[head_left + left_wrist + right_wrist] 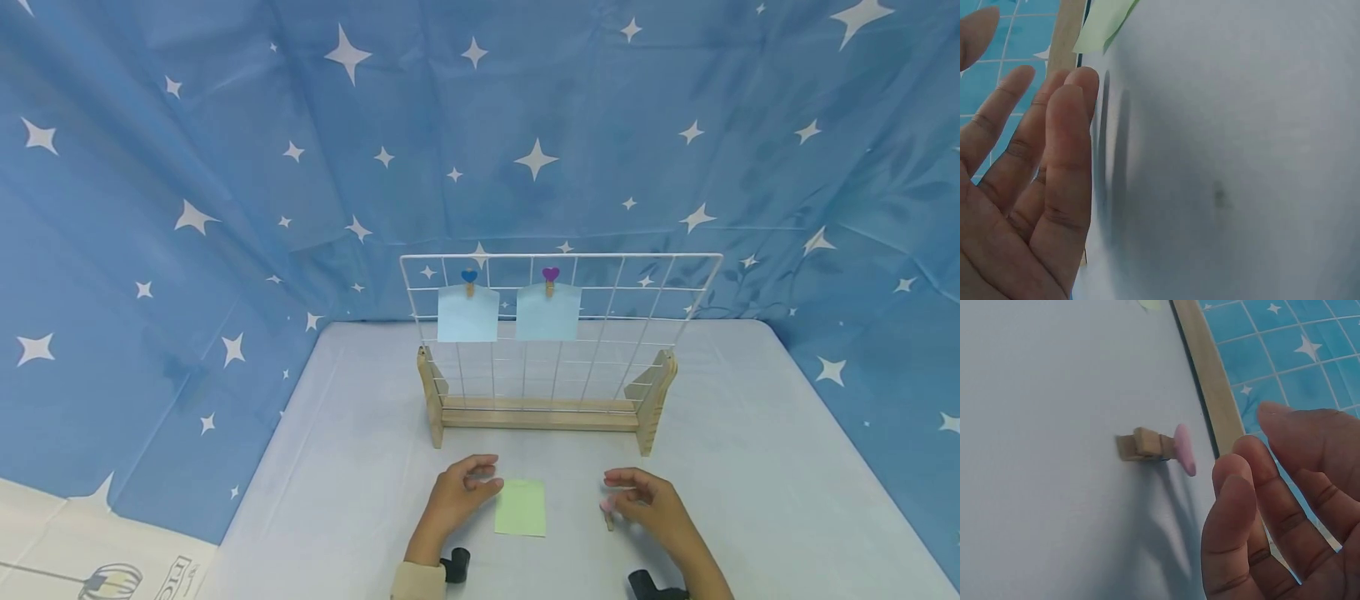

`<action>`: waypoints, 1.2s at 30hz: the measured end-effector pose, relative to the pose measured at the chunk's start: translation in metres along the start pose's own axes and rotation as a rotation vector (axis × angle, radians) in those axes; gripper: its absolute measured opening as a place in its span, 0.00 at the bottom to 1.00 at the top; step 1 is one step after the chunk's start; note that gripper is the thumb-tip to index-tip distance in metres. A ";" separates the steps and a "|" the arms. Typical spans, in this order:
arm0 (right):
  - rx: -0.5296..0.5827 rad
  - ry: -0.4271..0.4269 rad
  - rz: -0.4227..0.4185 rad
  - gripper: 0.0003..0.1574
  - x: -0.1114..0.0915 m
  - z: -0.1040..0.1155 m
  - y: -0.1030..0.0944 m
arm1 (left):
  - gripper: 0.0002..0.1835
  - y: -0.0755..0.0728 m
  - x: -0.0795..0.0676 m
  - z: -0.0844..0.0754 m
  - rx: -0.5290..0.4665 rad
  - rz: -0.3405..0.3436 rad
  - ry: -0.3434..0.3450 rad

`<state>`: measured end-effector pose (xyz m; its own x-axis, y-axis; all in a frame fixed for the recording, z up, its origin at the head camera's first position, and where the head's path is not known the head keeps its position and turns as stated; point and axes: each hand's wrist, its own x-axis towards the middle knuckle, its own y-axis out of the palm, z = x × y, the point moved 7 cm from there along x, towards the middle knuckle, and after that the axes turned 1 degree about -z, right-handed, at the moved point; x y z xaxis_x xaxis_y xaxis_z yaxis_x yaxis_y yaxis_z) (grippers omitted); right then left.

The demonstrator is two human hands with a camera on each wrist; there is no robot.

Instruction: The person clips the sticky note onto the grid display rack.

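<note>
A pale green paper note [521, 507] lies on the white table in front of the rack, and a corner of it shows at the top of the left wrist view. Beside its upper left side is my left hand [462, 492], fingers loosely bent and nothing held; whether the thumb touches the paper I cannot tell. A small wooden clothespin [1145, 444] with a pink top [1185, 450] rests on the table. My right hand [647, 497] hovers close to it, fingers relaxed, with a gap between fingertips and pin in the right wrist view.
Behind the hands stands a white wire grid [600, 333] on a wooden base [540, 420]. Two light blue notes [468, 317] hang there, one under a blue heart clothespin [469, 279], the other under a purple one [551, 277]. A blue starry cloth [525, 108] hangs behind.
</note>
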<state>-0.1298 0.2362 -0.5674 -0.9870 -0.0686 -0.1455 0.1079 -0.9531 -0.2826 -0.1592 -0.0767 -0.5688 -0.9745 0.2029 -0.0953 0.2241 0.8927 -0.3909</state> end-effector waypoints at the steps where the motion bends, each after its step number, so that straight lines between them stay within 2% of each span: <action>1: 0.002 0.006 0.003 0.23 0.000 -0.002 0.000 | 0.23 0.001 0.000 0.001 0.003 0.002 -0.005; 13: -0.062 0.006 0.016 0.25 0.000 -0.009 0.003 | 0.21 0.005 0.002 0.001 0.062 -0.014 -0.024; 17: -0.138 0.030 -0.029 0.25 0.000 -0.011 0.004 | 0.19 0.006 0.004 0.002 0.118 -0.035 -0.034; 20: -0.235 0.063 -0.081 0.25 0.000 -0.012 0.004 | 0.16 0.007 0.006 0.002 0.170 -0.050 -0.044; 25: -0.326 0.087 -0.105 0.18 -0.002 -0.011 0.004 | 0.11 0.009 0.008 0.000 0.266 -0.072 -0.060; 29: -0.318 0.096 -0.098 0.14 -0.002 -0.011 0.005 | 0.08 0.010 0.008 -0.004 0.315 -0.091 -0.050; 36: -0.266 0.072 -0.056 0.12 -0.002 -0.014 0.002 | 0.02 0.010 0.009 -0.009 0.348 -0.102 -0.023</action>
<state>-0.1263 0.2383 -0.5811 -0.9824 0.0125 -0.1866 0.0899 -0.8433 -0.5299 -0.1661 -0.0623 -0.5657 -0.9925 0.1072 -0.0590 0.1183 0.7164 -0.6876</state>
